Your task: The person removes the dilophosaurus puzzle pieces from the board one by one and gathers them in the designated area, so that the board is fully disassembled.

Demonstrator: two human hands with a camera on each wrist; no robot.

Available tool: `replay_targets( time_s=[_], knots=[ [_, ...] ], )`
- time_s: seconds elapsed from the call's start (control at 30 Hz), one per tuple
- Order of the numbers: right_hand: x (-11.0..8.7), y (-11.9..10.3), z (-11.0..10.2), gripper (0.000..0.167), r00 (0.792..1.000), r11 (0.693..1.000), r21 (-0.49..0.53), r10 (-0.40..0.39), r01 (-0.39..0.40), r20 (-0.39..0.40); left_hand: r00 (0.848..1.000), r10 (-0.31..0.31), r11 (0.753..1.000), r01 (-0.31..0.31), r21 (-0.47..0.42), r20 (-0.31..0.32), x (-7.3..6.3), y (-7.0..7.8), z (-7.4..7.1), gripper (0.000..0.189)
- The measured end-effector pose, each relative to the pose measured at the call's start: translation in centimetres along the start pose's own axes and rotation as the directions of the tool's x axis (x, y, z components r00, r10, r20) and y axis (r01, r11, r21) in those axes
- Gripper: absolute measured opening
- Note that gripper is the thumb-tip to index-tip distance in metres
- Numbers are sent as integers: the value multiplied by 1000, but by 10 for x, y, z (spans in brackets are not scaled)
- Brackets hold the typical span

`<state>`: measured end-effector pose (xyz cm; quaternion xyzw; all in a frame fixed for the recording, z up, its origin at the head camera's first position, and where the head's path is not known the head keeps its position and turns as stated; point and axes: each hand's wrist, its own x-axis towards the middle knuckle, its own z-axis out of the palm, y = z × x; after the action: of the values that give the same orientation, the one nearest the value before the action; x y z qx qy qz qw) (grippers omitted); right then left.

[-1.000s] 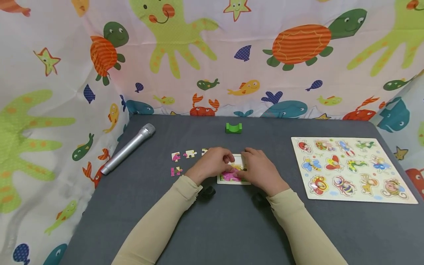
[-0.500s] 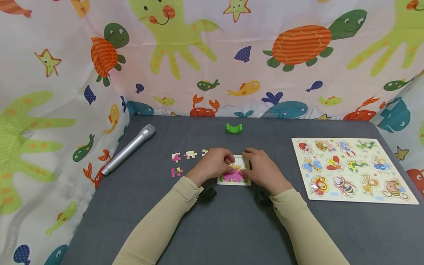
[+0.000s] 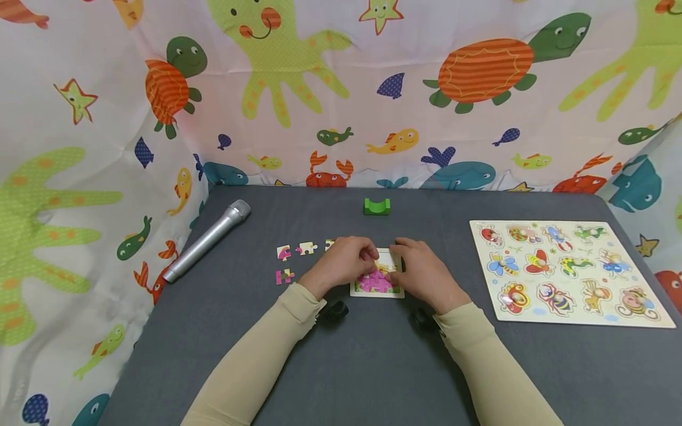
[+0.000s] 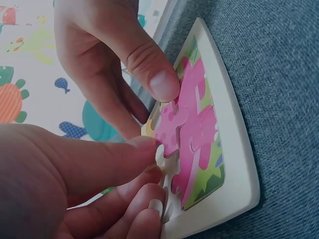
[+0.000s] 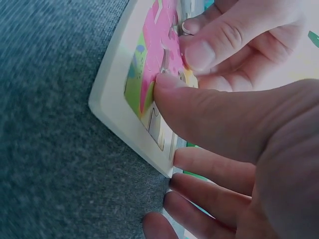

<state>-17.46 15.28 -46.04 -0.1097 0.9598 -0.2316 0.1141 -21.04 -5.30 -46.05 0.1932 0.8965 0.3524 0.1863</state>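
A small white puzzle tray [image 3: 376,294] with a partly assembled pink picture lies between both hands. My left hand [image 3: 341,266] pinches a pink spotted puzzle piece [image 4: 168,127] at the picture's upper part, thumb on top; its underside is hidden. In the right wrist view a yellow part shows beside that thumb. My right hand [image 3: 423,275] holds the tray's right side, with its thumb on the picture and its fingertips along the outer edge. Several loose puzzle pieces [image 3: 306,248] lie left of the left hand, one partly covered by it.
A silver microphone [image 3: 208,241] lies at the left of the grey table [image 3: 383,367]. Behind the tray stands a green curved block [image 3: 376,206]. A large picture board with insects [image 3: 567,272] lies at the right. A printed curtain [image 3: 341,71] hangs behind.
My right thumb has drawn back slightly to the right, uncovering more of the pink picture. The left hand stays nearly in place at the piece. The loose pieces have not moved.
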Motion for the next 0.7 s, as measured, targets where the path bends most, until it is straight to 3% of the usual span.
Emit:
replay_targets(
  time_s=[0.33,0.7],
  knots=[
    [2,0,0,61,1000,1000,-13,1,-1,-2,999,32,999,-33,-26,-7,-1,-3,-6,8],
    [2,-1,0,62,1000,1000,-27,0,0,-7,1000,3,994,-1,-110,14,0,-6,-8,10]
  ],
)
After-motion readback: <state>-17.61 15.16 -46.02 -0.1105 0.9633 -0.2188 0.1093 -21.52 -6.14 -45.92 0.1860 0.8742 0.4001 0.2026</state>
